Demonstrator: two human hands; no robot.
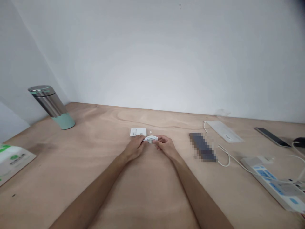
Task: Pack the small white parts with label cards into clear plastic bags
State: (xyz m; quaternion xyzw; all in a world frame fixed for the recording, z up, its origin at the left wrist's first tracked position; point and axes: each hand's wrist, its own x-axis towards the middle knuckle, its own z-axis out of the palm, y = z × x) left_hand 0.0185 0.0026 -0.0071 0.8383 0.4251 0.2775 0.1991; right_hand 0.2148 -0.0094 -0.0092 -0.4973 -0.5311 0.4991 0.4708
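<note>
Left hand (136, 148) and right hand (166, 146) are pinching the disc (151, 139) at nine and three o'clock; probably light and stiff, it is inviting edge holds.

Fingers of the left hand (137, 147) and right hand (166, 146) hide the sides of the white round item (151, 138) — its fine detail too small to make out — and the left covers part of the white packet (138, 131), its print unreadable. Coarse squares blur the dark flat device (203, 147). The view's edges crop the forearms (100, 187), printed bag (15, 162), power strip (271, 182) and an unidentifiable black object (300, 142).
</note>
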